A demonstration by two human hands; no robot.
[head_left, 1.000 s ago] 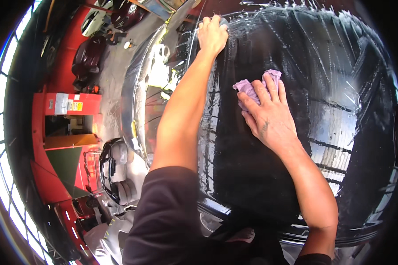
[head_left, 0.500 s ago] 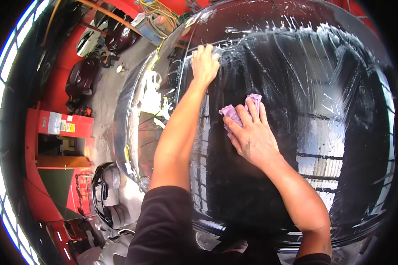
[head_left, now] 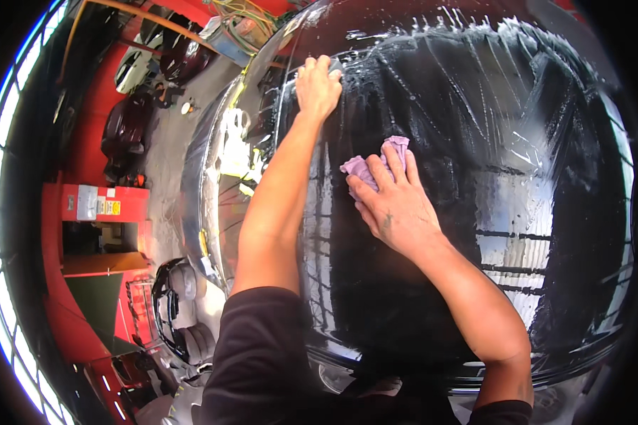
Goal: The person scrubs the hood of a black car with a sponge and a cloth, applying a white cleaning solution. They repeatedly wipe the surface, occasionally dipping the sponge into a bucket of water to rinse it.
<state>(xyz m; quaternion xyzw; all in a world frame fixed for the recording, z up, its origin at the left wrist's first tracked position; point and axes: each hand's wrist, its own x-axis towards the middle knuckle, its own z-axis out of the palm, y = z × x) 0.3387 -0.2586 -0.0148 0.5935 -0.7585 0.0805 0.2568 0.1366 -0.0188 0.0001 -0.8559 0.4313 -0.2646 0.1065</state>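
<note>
A glossy black car panel (head_left: 404,297), wet and streaked with whitish residue across its far part, spreads out below my arms. At its far left, my left hand (head_left: 318,88) has its fingers curled over a small grey block (head_left: 335,65), which is mostly hidden and pressed on the panel near its left edge. Closer to me and to the right, my right hand (head_left: 397,209) rests on a crumpled pink cloth (head_left: 361,168). The cloth lies bunched under and between its fingers, against the panel.
Left of the panel, yellow-green masking tape (head_left: 235,92) runs along a neighbouring car part. Beyond lie a black bumper-like part (head_left: 164,297) on the floor, a red cabinet-like frame (head_left: 131,202), dark red car parts (head_left: 125,127) and coiled hoses (head_left: 244,14).
The whole view has shifted slightly, so the panel and both hands appear a little higher and further left. Each hand keeps its hold and roughly its place on the panel.
</note>
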